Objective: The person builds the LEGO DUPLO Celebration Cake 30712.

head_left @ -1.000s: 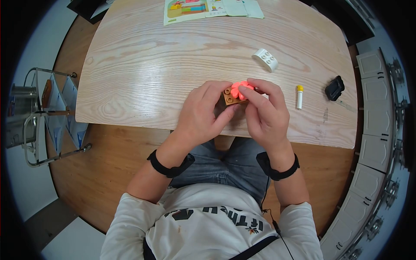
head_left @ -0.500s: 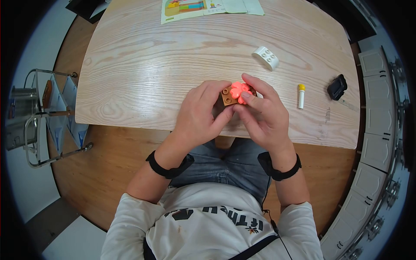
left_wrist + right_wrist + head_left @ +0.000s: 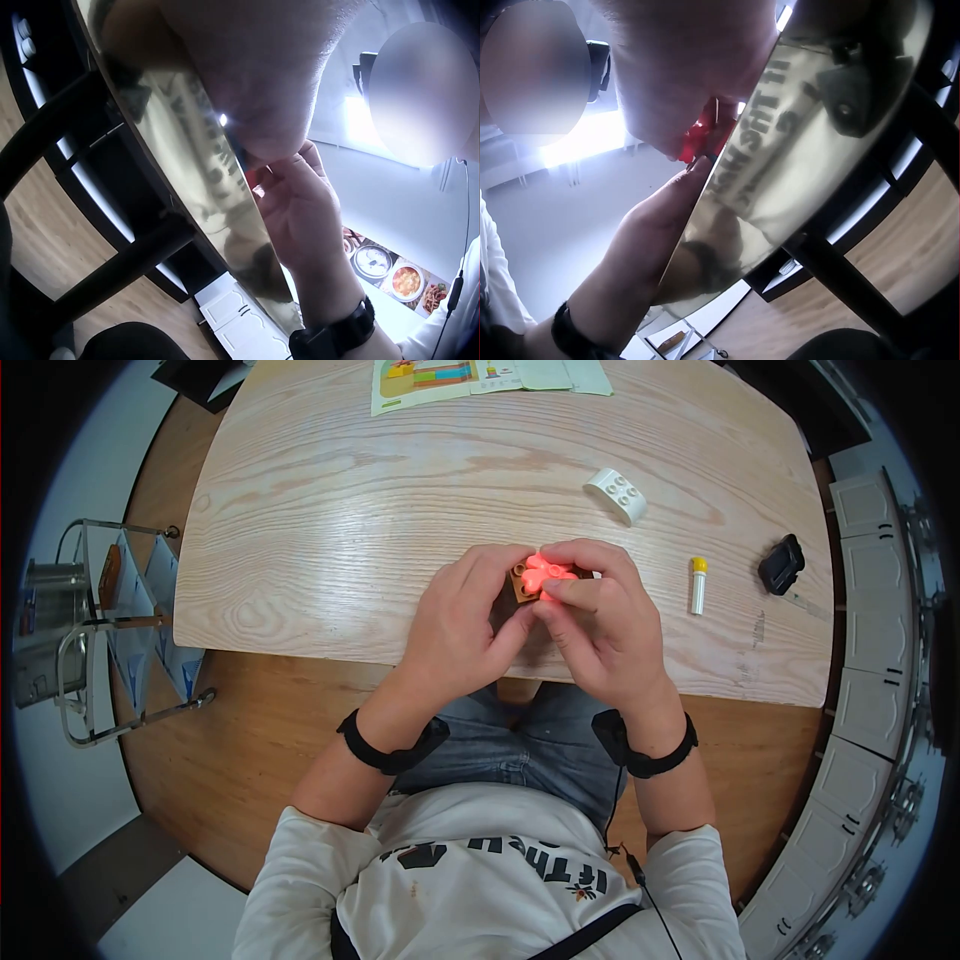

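Note:
Near the table's front edge, in the head view, a coral-pink flower piece (image 3: 541, 574) sits on top of a brown studded brick (image 3: 523, 590). My left hand (image 3: 455, 610) grips the brick's left end between thumb and fingers. From the right, my right hand (image 3: 612, 622) pinches the flower, one fingertip resting on its petals and the thumb low at the front side. Fingers hide the right part of the brick. In the right wrist view the flower (image 3: 696, 141) shows red between both hands, close over the table edge.
A white curved brick (image 3: 616, 496) with studs lies behind the right hand. To the right are a white tube with a yellow cap (image 3: 698, 586) and a black object (image 3: 781, 565). A printed picture sheet (image 3: 425, 385) lies at the far edge.
My right fingers have shifted around the flower: the index finger lifted behind it, then came back down. The flower looks turned and slightly further left. The left hand keeps its grip.

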`<state>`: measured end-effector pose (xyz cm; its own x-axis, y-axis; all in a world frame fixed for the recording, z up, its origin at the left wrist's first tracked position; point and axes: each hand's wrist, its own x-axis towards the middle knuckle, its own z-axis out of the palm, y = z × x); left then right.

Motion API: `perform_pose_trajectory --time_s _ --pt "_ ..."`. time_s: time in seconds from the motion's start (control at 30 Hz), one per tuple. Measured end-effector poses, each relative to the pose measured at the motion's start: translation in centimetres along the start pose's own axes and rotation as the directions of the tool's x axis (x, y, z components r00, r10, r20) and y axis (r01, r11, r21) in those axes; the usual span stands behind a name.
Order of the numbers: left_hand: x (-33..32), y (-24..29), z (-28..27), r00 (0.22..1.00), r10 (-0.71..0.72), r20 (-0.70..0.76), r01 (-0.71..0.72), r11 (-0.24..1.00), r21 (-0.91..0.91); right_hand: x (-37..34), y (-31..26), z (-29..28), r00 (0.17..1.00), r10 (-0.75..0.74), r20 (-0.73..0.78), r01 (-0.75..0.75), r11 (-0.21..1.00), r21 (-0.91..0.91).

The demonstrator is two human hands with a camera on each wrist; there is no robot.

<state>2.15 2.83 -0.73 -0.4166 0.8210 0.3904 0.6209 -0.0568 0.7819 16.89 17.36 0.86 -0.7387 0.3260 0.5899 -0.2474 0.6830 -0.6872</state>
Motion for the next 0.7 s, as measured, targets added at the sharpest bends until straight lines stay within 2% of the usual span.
perform_pose_trajectory --time_s 0.07,0.17,0.27,0.37,0.47,0.67,0.7 --pt "0.0 0.4 -0.2 0.999 -0.047 0.025 0.047 0.999 -0.018 0.2 -0.2 0.7 0.999 -0.009 -0.036 0.009 1.0 -0.005" --pt "0.0 0.2 -0.1 0.999 -0.036 0.018 0.037 0.999 -0.012 0.2 0.1 0.5 1.0 -0.023 -0.019 0.023 1.0 0.005" --pt "-0.1 -0.2 -0.1 0.999 0.041 -0.001 -0.041 0.999 0.019 0.0 -0.2 0.2 1.0 -0.004 0.009 0.004 1.0 -0.008" --pt "-0.1 -0.1 -0.2 0.998 0.056 0.017 -0.057 0.997 0.042 -0.3 0.0 0.2 0.999 -0.037 0.008 0.037 0.999 -0.039" --pt "0.0 0.1 -0.1 0.999 0.002 0.036 -0.003 1.0 0.03 -0.4 0.2 0.1 0.999 -0.005 -0.034 0.004 0.999 -0.033" --pt "0.0 0.0 -0.2 0.999 0.02 0.032 -0.021 0.999 0.045 -0.7 -0.2 0.8 0.974 0.154 -0.164 -0.114 0.967 0.229" --pt "0.0 0.1 -0.2 0.999 0.016 0.032 -0.018 0.999 0.045 -0.6 -0.1 0.7 0.977 0.143 -0.157 -0.11 0.973 0.205"
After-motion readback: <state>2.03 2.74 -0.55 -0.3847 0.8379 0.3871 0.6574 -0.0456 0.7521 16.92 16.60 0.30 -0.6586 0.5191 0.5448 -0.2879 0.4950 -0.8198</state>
